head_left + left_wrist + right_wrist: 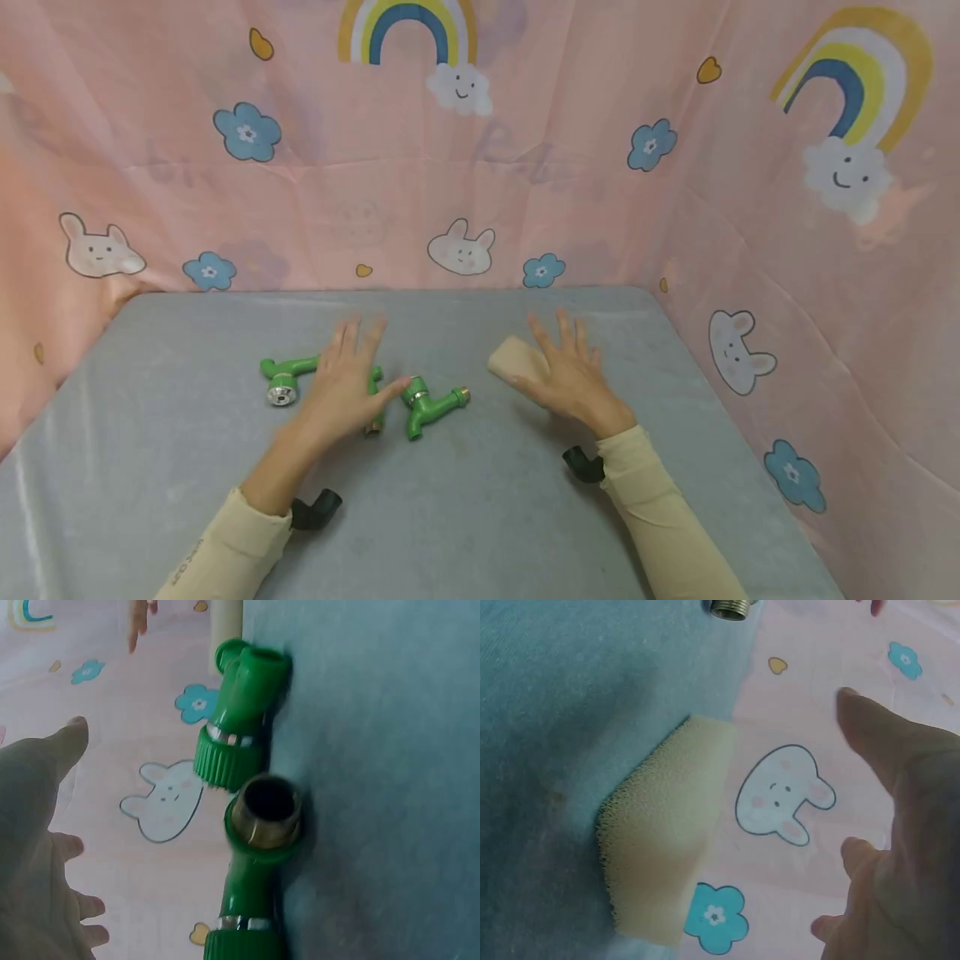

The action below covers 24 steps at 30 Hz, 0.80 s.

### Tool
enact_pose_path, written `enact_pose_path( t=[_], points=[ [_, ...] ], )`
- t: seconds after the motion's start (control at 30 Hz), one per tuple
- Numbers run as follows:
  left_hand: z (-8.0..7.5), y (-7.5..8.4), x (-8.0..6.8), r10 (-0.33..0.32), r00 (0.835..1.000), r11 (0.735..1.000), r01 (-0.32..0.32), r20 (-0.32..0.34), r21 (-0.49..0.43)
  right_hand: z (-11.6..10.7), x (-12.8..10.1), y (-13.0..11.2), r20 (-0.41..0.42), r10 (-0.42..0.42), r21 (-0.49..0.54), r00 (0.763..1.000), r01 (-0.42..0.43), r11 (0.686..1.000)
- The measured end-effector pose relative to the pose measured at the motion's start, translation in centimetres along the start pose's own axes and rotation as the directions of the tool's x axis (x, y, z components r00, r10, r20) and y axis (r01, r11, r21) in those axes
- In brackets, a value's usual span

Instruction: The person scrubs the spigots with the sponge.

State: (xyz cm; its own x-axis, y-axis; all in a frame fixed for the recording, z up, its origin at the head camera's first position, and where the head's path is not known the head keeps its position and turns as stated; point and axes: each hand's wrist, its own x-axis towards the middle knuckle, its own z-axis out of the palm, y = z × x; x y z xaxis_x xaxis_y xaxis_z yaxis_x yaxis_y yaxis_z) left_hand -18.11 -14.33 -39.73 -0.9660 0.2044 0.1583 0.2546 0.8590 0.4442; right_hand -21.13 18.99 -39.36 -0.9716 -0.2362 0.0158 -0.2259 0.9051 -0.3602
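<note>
Two bare hands hover, fingers spread, over green taps and a pale sponge.
The left hand (337, 392) holds nothing, its thumb held out from the other fingers; the left wrist view shows it apart from the taps. On the grey table (465, 533) lie a left tap (282, 387), a middle tap (374, 423) partly hidden behind that hand, and a right tap (431, 408) just beside the middle one. The right hand (573, 379), also holding nothing, is near the sponge (513, 358), which lies on the table, right of the taps.
</note>
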Motion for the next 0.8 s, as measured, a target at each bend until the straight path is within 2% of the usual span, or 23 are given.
enact_pose_path(
  t=[0.27, 0.53, 0.67, 0.8],
  points=[
    [1.4, 1.0, -0.4, 0.026, 0.995, 0.999, -0.030, 0.093, 0.043, 0.4, -0.1, 0.1, 0.077, -0.020, -0.010, 0.997, 0.020, 1.000],
    [2.7, 1.3, -0.8, 0.028, 0.983, 0.995, -0.044, 0.181, 0.085, 0.6, -0.1, 0.5, 0.166, -0.035, 0.043, 0.986, 0.028, 0.999],
    [3.1, 1.4, -0.9, 0.025, 0.981, 0.994, -0.045, 0.194, 0.098, 0.6, -0.2, 0.7, 0.182, -0.052, 0.055, 0.982, 0.043, 0.998],
    [3.2, 1.5, -0.9, 0.014, 0.982, 0.995, -0.032, 0.191, 0.090, 0.7, -0.2, 0.9, 0.163, -0.082, 0.008, 0.983, 0.082, 0.997]
  ],
)
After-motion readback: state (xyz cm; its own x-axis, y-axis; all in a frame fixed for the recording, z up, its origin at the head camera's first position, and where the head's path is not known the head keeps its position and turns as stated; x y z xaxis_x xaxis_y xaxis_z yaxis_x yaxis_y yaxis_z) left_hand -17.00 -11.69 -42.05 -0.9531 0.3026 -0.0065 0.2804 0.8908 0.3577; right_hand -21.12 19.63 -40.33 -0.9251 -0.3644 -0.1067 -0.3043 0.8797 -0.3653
